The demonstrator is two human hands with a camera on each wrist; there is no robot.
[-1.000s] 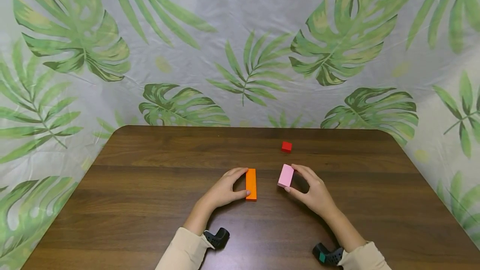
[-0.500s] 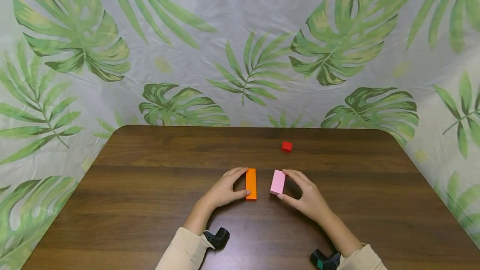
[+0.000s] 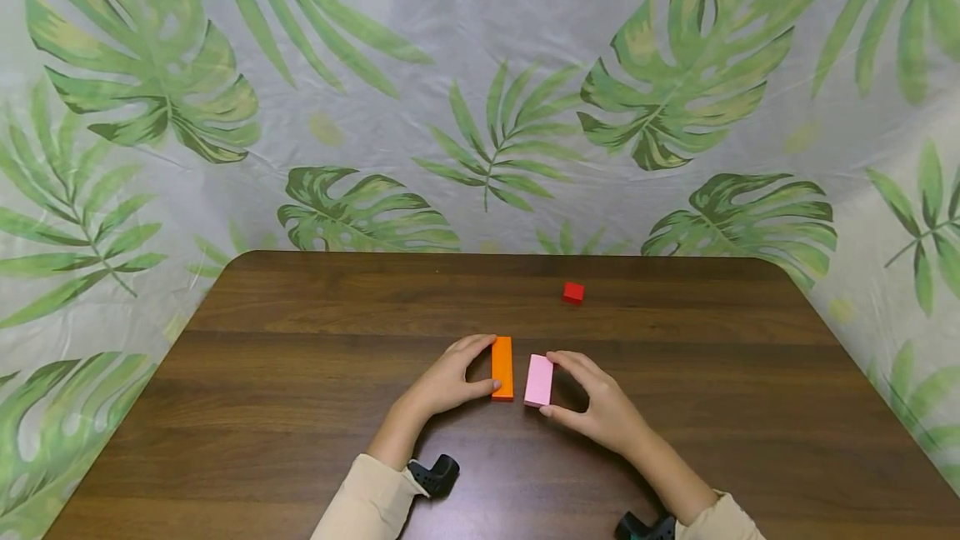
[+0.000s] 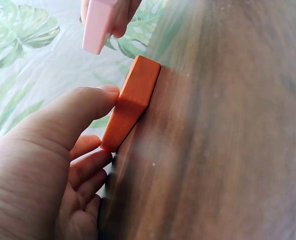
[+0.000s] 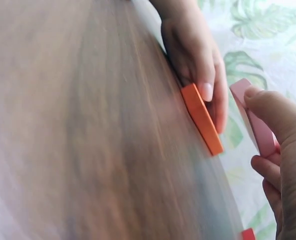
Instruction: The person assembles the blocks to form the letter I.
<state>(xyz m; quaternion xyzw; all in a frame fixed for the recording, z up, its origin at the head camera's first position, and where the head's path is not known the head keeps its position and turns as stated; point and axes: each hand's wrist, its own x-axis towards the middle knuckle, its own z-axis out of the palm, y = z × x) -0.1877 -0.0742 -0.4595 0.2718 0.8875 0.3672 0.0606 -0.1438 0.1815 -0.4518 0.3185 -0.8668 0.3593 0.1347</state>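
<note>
On the wooden table (image 3: 285, 407) lies a long orange block (image 3: 502, 367), its narrow length pointing away from me. My left hand (image 3: 444, 377) holds it from the left, thumb near the close end and fingertips at the far end. Just to the right, my right hand (image 3: 603, 402) pinches a shorter pink block (image 3: 538, 380) between thumb and fingers. In the left wrist view the pink block (image 4: 98, 25) hangs raised off the tabletop, with a gap to the orange block (image 4: 140, 82). The right wrist view shows both blocks side by side, apart.
A small red block (image 3: 573, 293) sits farther back, near the table's far edge. Behind the table hangs a leaf-printed cloth (image 3: 495, 40). Black wrist devices (image 3: 435, 476) are worn at both sleeve cuffs.
My right hand has carried the pink block left and toward me, narrowing the gap to the orange block. The left hand, orange block and red block have stayed in place.
</note>
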